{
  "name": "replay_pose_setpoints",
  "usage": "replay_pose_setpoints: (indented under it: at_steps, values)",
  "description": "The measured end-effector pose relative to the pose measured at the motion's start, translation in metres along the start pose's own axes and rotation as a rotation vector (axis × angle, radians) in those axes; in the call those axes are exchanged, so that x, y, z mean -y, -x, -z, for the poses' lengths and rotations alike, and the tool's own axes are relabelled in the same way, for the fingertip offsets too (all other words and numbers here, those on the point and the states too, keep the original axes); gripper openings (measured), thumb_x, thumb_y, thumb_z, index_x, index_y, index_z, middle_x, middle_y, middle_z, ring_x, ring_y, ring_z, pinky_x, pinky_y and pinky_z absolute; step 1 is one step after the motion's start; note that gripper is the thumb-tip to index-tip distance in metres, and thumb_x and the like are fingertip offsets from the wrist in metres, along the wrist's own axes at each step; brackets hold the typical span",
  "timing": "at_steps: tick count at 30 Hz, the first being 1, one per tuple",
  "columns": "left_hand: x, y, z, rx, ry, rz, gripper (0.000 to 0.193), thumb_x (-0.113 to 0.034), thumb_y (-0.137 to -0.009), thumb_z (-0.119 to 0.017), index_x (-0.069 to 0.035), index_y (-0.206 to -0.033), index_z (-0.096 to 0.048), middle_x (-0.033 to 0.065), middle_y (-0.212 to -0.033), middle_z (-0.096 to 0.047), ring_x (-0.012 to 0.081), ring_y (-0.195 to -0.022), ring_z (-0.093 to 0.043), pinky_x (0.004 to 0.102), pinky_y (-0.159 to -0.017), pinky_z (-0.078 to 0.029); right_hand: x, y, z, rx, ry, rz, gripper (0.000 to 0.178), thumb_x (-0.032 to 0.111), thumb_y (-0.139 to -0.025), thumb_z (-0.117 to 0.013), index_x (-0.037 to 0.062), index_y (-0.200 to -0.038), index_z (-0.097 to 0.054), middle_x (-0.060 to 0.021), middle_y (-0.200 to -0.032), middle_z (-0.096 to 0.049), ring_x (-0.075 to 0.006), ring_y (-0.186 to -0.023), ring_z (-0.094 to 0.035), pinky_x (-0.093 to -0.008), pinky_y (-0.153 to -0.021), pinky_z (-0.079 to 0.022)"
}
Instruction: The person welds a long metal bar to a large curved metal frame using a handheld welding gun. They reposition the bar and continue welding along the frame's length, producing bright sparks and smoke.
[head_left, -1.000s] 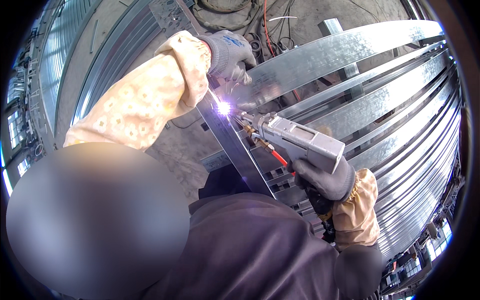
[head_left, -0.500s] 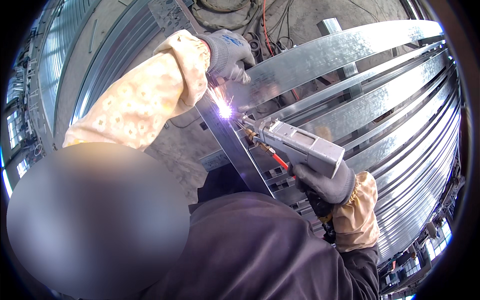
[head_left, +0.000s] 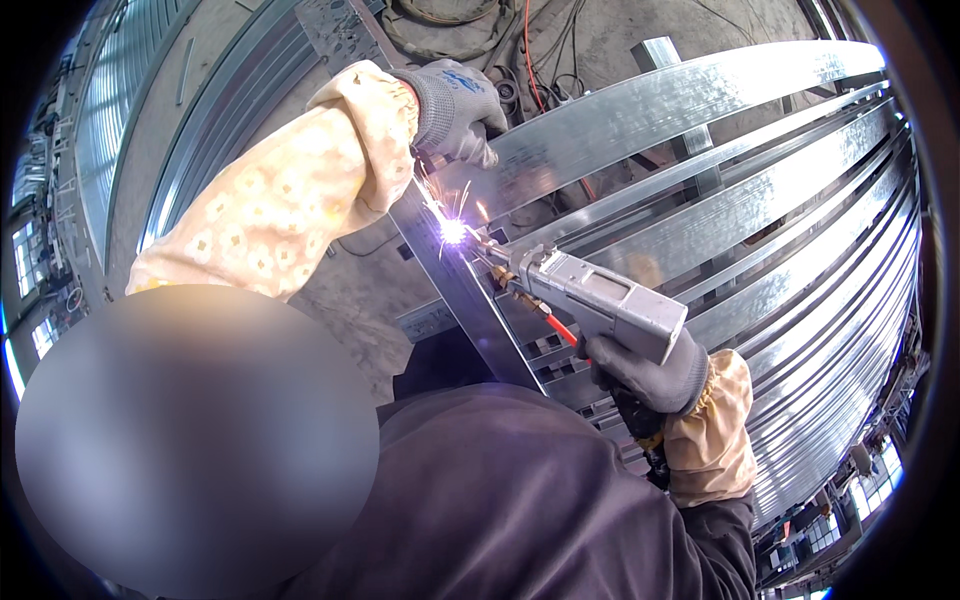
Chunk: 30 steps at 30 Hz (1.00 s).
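My right hand, in a grey glove, is wrapped round the grip of a silver handheld welding gun. The gun's nozzle points left at a bright violet-white glow with sparks. That glow sits on the edge of a long steel crosspiece, where the ends of the galvanized steel beams meet it. My left hand, also gloved, is closed over the end of the farthest galvanized beam, just beyond the sparks. Some of its fingers are hidden beneath the hand.
Several parallel galvanized beams stretch to the right, with gaps between them. A red hose runs along the gun. Coiled cables lie on the concrete floor at the far side. More long metal profiles are stacked at the left.
The gun's tip and the glow have shifted very slightly nearer to me along the crosspiece. The sparks spray in a different pattern. My left hand stays in place on the beam.
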<state>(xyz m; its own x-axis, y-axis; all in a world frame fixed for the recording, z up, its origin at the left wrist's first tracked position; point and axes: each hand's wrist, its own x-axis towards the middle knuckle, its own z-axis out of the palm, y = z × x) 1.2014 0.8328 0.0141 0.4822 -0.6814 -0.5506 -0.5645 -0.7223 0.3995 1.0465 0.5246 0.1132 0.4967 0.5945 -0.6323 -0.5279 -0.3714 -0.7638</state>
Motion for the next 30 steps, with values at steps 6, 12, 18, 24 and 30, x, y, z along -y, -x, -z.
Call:
replay_pose_setpoints:
  at_steps: [6, 12, 18, 24, 30]
  values:
    - [-0.002, -0.001, 0.002, 0.009, -0.01, 0.004, 0.049, -0.049, -0.082, -0.075, -0.016, -0.118, -0.073, 0.0141, -0.117, -0.067, 0.0306, -0.12, -0.06, 0.0415, -0.101, -0.046, -0.003, 0.003, 0.001, 0.006, -0.055, -0.01, 0.045, 0.014, -0.094, -0.067, -0.0011, -0.135, -0.054, -0.0113, -0.108, -0.068, -0.0172, -0.091, -0.065, -0.0305, -0.079, -0.053]
    - [0.001, -0.001, -0.001, 0.029, 0.013, -0.008, 0.05, -0.049, -0.084, -0.07, -0.01, -0.115, -0.07, 0.0093, -0.113, -0.063, 0.03, -0.119, -0.055, 0.0436, -0.102, -0.04, -0.003, 0.004, -0.001, -0.016, -0.082, 0.004, 0.045, 0.014, -0.095, -0.067, -0.0007, -0.135, -0.054, -0.0094, -0.104, -0.067, -0.0142, -0.086, -0.063, -0.0294, -0.075, -0.052]
    - [0.004, -0.003, -0.003, 0.036, 0.021, -0.003, 0.052, -0.049, -0.083, -0.07, -0.009, -0.116, -0.07, 0.0098, -0.116, -0.063, 0.0304, -0.12, -0.054, 0.0438, -0.104, -0.039, -0.009, 0.009, 0.002, 0.008, -0.067, -0.022, 0.046, 0.014, -0.095, -0.067, -0.0006, -0.136, -0.053, -0.0093, -0.104, -0.068, -0.0141, -0.086, -0.063, -0.0284, -0.075, -0.052]
    - [0.004, -0.002, -0.002, -0.013, -0.012, -0.028, 0.052, -0.051, -0.081, -0.074, -0.014, -0.117, -0.073, 0.0146, -0.115, -0.069, 0.0323, -0.113, -0.063, 0.0418, -0.095, -0.049, -0.011, 0.011, 0.003, -0.085, -0.163, 0.041, 0.06, 0.015, -0.091, -0.07, 0.0004, -0.143, -0.045, -0.014, -0.097, -0.069, -0.0138, -0.068, -0.064, -0.0266, -0.058, -0.052]
    - [0.01, -0.007, -0.002, -0.013, -0.003, -0.057, 0.054, -0.051, -0.08, -0.076, -0.013, -0.117, -0.073, 0.0149, -0.108, -0.071, 0.0332, -0.108, -0.065, 0.0433, -0.093, -0.051, 0.003, -0.013, -0.003, -0.145, -0.24, 0.017, 0.051, 0.011, -0.094, -0.067, 0.0018, -0.141, -0.049, -0.006, -0.093, -0.066, -0.0106, -0.071, -0.058, -0.0252, -0.062, -0.048]
